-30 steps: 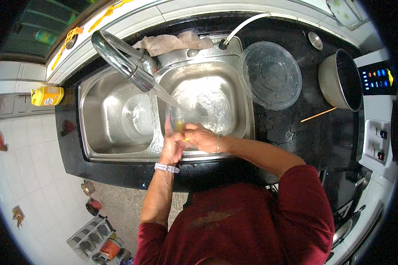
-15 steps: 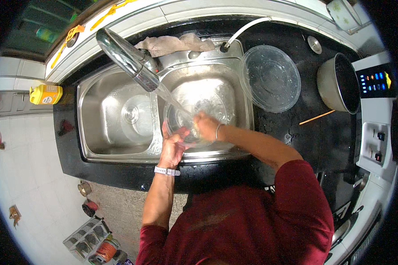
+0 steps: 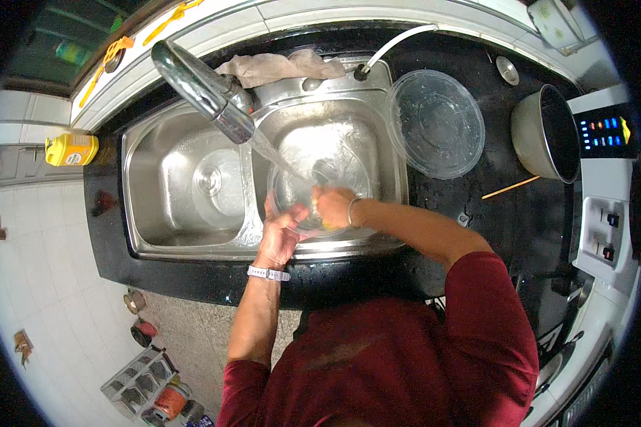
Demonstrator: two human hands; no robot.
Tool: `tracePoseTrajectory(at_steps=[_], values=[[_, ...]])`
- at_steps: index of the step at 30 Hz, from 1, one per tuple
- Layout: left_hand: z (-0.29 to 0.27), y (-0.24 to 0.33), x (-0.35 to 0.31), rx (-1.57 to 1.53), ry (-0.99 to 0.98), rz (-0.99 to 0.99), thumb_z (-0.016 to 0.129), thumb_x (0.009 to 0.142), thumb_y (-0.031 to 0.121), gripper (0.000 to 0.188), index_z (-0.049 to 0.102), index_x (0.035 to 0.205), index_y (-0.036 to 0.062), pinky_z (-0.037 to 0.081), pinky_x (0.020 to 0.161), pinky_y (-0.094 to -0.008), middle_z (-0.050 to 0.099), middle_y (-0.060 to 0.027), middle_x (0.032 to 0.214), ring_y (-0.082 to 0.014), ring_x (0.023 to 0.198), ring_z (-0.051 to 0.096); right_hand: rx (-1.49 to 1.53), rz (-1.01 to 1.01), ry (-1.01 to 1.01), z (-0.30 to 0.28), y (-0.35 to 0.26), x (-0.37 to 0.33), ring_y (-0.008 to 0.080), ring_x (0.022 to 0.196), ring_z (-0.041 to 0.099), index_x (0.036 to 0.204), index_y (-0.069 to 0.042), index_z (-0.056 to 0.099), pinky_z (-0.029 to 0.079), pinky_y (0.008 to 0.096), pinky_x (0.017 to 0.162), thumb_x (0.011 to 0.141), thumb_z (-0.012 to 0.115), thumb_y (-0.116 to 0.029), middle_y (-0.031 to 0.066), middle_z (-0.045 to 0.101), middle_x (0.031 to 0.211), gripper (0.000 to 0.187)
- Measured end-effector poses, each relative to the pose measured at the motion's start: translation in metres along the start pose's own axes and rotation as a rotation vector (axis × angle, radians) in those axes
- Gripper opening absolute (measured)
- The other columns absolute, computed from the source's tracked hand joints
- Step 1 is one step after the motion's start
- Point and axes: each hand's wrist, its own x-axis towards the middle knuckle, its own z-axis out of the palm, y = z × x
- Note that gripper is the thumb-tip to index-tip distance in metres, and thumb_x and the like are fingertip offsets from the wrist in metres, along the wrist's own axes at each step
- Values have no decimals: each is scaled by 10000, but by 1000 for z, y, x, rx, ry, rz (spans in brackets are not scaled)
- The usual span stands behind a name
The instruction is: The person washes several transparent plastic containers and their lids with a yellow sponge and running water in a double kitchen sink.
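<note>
Over the right sink basin (image 3: 342, 114), my left hand (image 3: 279, 240) grips the near-left side of a clear plastic bowl (image 3: 286, 191), thumb inside the rim. My right hand (image 3: 336, 205) is closed and slightly blurred inside the bowl. A bit of yellow sponge (image 3: 328, 225) shows under its fingers; the rest is hidden. Water (image 3: 276, 156) runs from the chrome faucet (image 3: 231, 124) into the bowl.
On the black counter to the right lie a round clear lid (image 3: 436, 124), a metal pot (image 3: 541, 135) and a thin wooden stick (image 3: 509, 188). The left basin (image 3: 171, 178) adjoins. A grey cloth (image 3: 281, 69) lies behind the sinks; a yellow jug (image 3: 71, 149) stands at far left.
My right hand has shifted slightly inside the bowl, and more of the yellow sponge shows beneath it. My left hand keeps its hold, and the water still runs.
</note>
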Motion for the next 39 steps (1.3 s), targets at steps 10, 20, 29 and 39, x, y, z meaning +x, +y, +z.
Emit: tracePoseTrajectory(at_steps=[10,20,29,39], values=[[11,15,3,105,44,93,541,715,2,930,104,1482,295,532,756,-602,450,-159,1238,-304,1078,520,296,52,391,-5,31,46,397,1175,501,1114,-47,534,455,453,939,736,649,5,220,559,1171,398],[-3,54,30,213,-7,37,536,712,46,879,127,1487,111,507,784,-594,525,-169,1140,-286,1026,567,127,-438,324,6,16,-21,290,1096,538,1085,-13,621,449,371,941,760,603,-80,138,549,1187,332],[43,-14,34,5,257,379,555,725,-16,690,294,1352,103,509,844,-415,505,-151,1116,-289,1003,539,98,-46,374,-5,-29,-9,314,974,625,1031,-77,625,538,424,735,754,623,-80,104,635,998,277],[-3,17,32,482,191,287,577,851,242,779,157,1465,9,394,1030,-505,431,-231,1331,-335,1262,430,-249,-262,265,-39,39,-38,227,943,593,825,-145,659,481,421,825,822,547,-147,34,617,905,112]])
